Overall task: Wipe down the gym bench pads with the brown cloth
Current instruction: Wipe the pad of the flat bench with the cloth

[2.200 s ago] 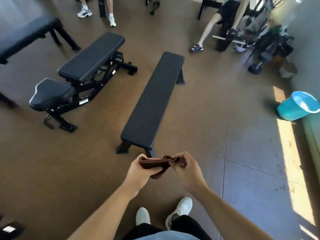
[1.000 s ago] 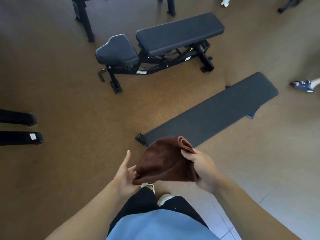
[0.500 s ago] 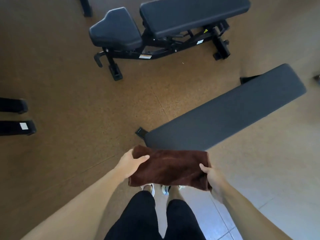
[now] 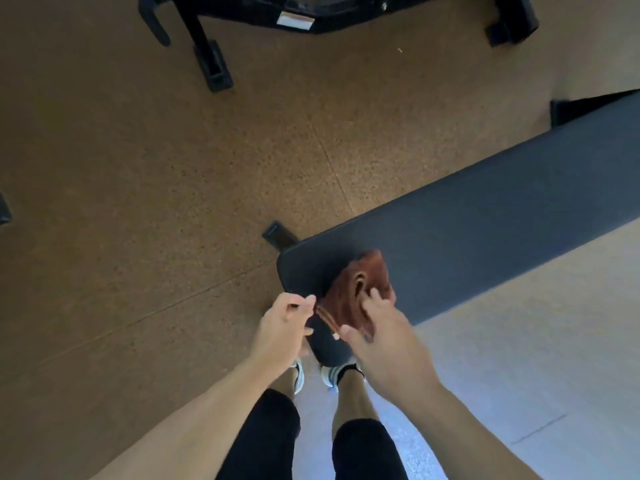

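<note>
Gathering the brown cloth (image 4: 358,292) over the near end of the flat bench pad (image 4: 467,244), I have my right hand (image 4: 377,336) curled into its folds and my left hand (image 4: 284,325) pinching its near edge. To wipe well, I think I should flatten the bunch under one palm, press it onto that end, then stroke along the pad's length. Beyond the pad stands the adjustable bench frame (image 4: 214,60), well apart.
</note>
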